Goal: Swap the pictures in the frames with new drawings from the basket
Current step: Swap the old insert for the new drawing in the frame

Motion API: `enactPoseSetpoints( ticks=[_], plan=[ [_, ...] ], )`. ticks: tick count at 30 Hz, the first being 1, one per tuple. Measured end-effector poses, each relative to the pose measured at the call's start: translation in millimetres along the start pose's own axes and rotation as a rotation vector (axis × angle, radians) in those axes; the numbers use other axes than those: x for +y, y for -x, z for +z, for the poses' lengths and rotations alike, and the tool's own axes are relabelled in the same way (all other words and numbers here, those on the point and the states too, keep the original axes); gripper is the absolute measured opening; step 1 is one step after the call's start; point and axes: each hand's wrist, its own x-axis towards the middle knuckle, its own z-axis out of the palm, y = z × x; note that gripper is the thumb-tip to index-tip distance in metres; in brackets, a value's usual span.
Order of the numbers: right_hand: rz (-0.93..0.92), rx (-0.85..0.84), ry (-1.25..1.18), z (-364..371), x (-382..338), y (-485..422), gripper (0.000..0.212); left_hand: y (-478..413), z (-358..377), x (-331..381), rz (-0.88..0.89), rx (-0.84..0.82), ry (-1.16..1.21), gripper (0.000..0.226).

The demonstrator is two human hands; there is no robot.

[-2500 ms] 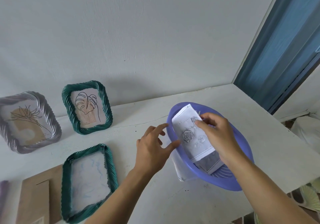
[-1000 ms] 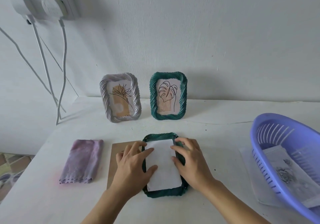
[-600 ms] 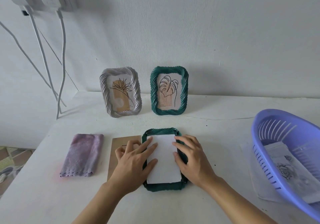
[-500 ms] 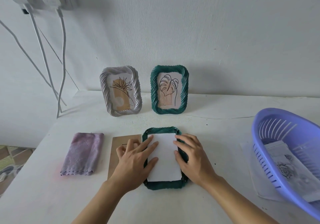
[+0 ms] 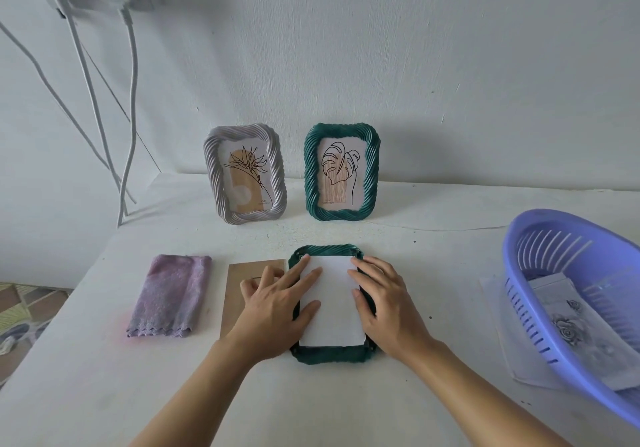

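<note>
Head camera view, looking down at a white worktop. A dark green frame lies face down in the near middle, its long side running away from the person toward the wall. A blank white sheet lies on its back, lined up the same way. The left hand rests on the sheet's left edge and the right hand on its right edge, the fingers of both straight, slightly apart, gripping nothing. A brown backing board lies just left, partly under the left hand, with a purple cloth beyond it. A grey frame and a second green frame stand upright at the wall. On the right, a purple basket holds rose drawings.
</note>
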Motion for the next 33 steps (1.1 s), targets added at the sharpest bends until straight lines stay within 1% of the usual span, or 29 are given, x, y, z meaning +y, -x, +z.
enactPoseSetpoints(
  ticks=[3,7,13,18,22,29,31,33],
  plan=[
    [-0.011,-0.023,0.047,1,0,0,0.035,-4,-1,0,-0.001,-0.001,-0.016,0.055],
    [-0.006,-0.039,0.050,1,0,-1,0.036,-5,0,0,0.003,0.003,-0.039,0.055],
    [0.032,-0.042,-0.068,-2,3,-1,0.039,-4,2,-3,0.002,0.010,-0.023,0.056],
    [0.022,-0.139,-0.180,-16,8,0,0.050,-5,-1,-3,0.007,-0.005,-0.027,0.056],
    [-0.013,-0.204,-0.182,-22,11,5,0.054,-4,-2,-3,0.006,-0.021,-0.021,0.057],
    [-0.009,-0.196,-0.183,-23,9,6,0.053,-2,-5,-4,0.012,-0.037,0.042,0.058],
    [-0.004,-0.201,-0.177,-23,8,6,0.053,-1,-10,-5,0.006,0.001,0.084,0.060],
    [-0.001,-0.195,-0.177,-23,8,7,0.054,3,-18,-9,-0.052,0.095,0.156,0.056]
  ],
)
